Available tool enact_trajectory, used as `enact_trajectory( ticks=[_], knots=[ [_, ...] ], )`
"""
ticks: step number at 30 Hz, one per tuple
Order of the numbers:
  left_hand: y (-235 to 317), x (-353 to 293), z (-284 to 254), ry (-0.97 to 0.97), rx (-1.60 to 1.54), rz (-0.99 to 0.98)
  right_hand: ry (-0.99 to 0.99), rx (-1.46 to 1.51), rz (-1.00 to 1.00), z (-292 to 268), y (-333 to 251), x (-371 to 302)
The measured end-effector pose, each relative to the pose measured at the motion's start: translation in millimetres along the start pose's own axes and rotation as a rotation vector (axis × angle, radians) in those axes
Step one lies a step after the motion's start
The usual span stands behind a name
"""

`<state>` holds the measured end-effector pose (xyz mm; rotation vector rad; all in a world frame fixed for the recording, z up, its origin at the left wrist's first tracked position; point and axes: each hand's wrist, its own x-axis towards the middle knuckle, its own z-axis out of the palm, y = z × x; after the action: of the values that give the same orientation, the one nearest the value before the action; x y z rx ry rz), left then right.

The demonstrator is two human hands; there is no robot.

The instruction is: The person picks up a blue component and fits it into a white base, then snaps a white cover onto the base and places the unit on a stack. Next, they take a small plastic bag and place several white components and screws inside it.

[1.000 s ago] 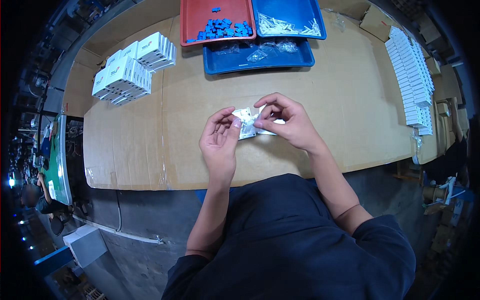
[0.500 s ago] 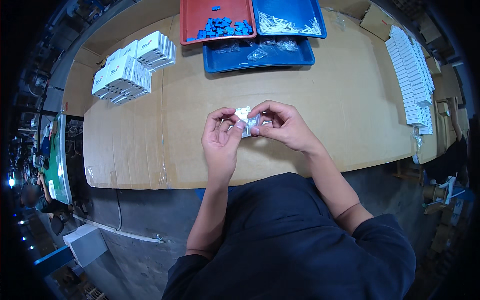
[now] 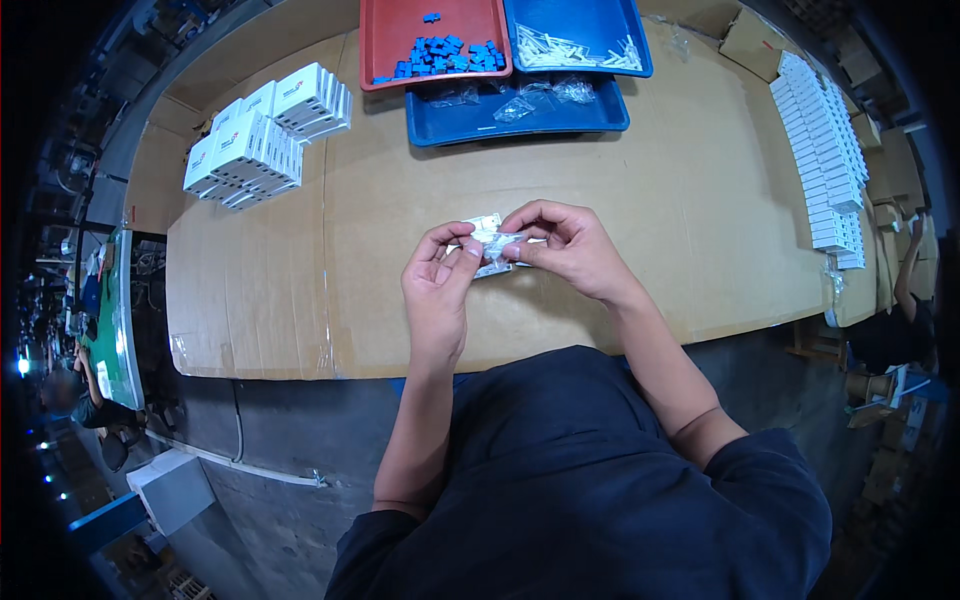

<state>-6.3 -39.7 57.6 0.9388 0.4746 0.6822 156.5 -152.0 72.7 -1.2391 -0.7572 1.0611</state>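
Between my two hands is a small clear plastic bag (image 3: 497,242); whatever lies inside it is too small to make out. My left hand (image 3: 436,280) pinches its left side with thumb and index finger. At the other side, the fingertips of my right hand (image 3: 578,252) are closed on the bag too. Beneath it a white boxy item (image 3: 487,222) lies on the cardboard-covered table (image 3: 400,330), partly hidden by the bag and fingers.
White boxes (image 3: 240,145) are stacked at the left, more (image 3: 820,160) at the right. At the back stand a red tray (image 3: 440,20) of blue parts, a blue tray (image 3: 580,12) of whitish sticks, and another blue tray (image 3: 460,125) of clear bags. Another person's arm (image 3: 908,265) shows far right.
The clear bag has tilted and bunched between my fingertips, and more of the white item under it shows. My hands have barely shifted. At the far right the other person's arm has risen.
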Motion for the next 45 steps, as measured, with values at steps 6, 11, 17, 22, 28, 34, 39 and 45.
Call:
enact_trajectory(
  ticks=[6,11,17,22,28,34,39,45],
  knots=[
    [-6,0,0,0.064,-0.055,-0.023,-0.029,-0.247,-0.158,8,-7,-1],
    [-4,-1,7,0.052,0.037,-0.014,0.070,-0.512,-0.421,12,0,1],
    [1,-2,10,-0.002,0.059,-0.005,0.131,-0.455,-0.301,12,0,1],
    [-1,-2,8,-0.028,0.089,0.046,0.111,-0.294,-0.186,12,3,2],
    [-9,1,-3,0.038,-0.020,0.012,0.079,-0.113,-0.090,17,5,2],
    [-5,1,1,0.063,-0.101,-0.039,0.004,-0.108,-0.023,10,6,2],
    [-2,3,0,0.077,-0.191,-0.047,0.055,0.002,-0.186,16,7,5],
    [-5,2,-4,0.087,-0.233,-0.127,0.145,0.256,0.017,16,2,2]
  ],
)
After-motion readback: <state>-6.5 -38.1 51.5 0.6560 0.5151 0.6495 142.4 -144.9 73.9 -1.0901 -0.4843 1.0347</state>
